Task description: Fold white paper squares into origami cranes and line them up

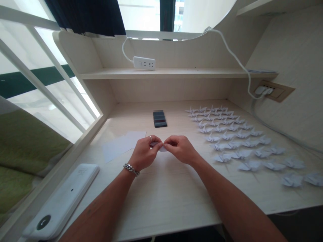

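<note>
My left hand [145,153] and my right hand [180,148] meet at the middle of the desk, both pinched on one small folded piece of white paper [161,147] held just above the desktop. Most of that paper is hidden by my fingers. A ring sits on my left hand and a chain bracelet on that wrist. A few flat white paper sheets [121,145] lie just left of my left hand. Several finished white paper cranes [234,137] stand in rows to the right of my right hand.
A dark phone [159,119] lies behind my hands. A white flat device [62,200] rests at the desk's front left corner. A white power strip [144,63] sits on the shelf above, its cable running to a wall socket [271,90] on the right.
</note>
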`<move>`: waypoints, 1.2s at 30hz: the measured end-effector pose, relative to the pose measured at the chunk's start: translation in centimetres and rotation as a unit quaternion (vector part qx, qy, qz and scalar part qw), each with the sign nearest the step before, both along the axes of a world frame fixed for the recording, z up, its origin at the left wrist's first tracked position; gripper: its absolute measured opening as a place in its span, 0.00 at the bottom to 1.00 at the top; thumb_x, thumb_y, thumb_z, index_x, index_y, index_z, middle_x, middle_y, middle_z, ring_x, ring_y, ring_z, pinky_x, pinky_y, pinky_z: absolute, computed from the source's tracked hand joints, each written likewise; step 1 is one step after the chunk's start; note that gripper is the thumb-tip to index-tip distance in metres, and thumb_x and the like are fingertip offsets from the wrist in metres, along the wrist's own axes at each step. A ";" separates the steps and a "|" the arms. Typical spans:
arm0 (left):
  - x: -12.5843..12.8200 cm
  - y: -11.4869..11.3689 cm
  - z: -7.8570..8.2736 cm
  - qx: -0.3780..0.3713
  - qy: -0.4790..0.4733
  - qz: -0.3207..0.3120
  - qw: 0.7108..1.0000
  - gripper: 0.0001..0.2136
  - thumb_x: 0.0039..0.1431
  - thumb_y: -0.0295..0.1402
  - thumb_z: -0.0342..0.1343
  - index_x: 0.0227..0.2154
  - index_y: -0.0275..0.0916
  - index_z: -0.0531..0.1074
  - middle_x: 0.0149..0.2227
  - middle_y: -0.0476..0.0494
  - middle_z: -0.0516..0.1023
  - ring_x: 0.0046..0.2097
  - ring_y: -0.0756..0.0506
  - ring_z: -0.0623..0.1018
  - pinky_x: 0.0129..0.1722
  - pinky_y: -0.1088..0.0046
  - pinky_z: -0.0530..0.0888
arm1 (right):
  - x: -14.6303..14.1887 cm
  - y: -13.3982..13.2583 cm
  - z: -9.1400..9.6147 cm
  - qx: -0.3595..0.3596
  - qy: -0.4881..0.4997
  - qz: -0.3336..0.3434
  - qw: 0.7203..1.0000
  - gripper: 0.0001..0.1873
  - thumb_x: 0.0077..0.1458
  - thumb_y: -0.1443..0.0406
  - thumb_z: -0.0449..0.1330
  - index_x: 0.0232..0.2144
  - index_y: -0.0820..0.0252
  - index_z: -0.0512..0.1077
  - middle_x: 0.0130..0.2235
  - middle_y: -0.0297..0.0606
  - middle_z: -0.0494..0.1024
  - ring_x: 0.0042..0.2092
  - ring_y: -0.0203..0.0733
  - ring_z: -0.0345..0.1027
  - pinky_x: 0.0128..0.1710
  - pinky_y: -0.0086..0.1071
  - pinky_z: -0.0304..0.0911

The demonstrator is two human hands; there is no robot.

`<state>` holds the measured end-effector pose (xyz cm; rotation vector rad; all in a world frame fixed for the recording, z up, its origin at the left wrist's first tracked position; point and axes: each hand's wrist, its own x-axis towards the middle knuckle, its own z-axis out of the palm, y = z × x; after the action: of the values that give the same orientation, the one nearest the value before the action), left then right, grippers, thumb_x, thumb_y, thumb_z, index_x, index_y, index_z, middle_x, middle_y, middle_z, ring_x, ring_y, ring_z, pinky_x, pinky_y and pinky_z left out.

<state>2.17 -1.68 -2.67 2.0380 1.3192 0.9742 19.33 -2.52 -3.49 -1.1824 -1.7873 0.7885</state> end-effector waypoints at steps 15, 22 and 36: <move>-0.6 0.6 0.0 -0.034 -0.061 0.017 0.997 0.08 0.54 0.36 0.56 0.28 0.36 0.75 0.27 0.45 0.78 0.29 0.46 0.75 0.30 0.72 0.70 | 0.4 0.7 -0.6 -0.031 0.084 -0.006 0.996 0.09 0.51 0.62 0.59 0.30 0.62 0.75 0.29 0.36 0.77 0.31 0.37 0.68 0.32 0.29 0.62; -0.5 0.3 0.3 -0.039 0.016 -0.052 0.998 0.09 0.55 0.37 0.55 0.27 0.37 0.76 0.26 0.45 0.78 0.29 0.47 0.74 0.29 0.73 0.69 | 0.2 0.3 -0.3 -0.018 0.003 0.012 1.000 0.07 0.51 0.66 0.58 0.26 0.61 0.74 0.28 0.35 0.77 0.31 0.36 0.67 0.31 0.28 0.59; -2.4 1.5 0.7 -0.077 -0.067 -0.057 0.993 0.07 0.54 0.34 0.55 0.26 0.36 0.75 0.22 0.47 0.75 0.27 0.49 0.73 0.29 0.73 0.70 | 2.0 1.1 -0.1 -0.044 0.100 0.003 0.994 0.07 0.49 0.64 0.60 0.25 0.62 0.74 0.25 0.34 0.74 0.28 0.36 0.65 0.29 0.29 0.59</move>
<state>-0.25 -0.23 -1.93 1.8763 1.1573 0.9100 21.30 -1.43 -3.56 -1.1140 -1.6061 0.9636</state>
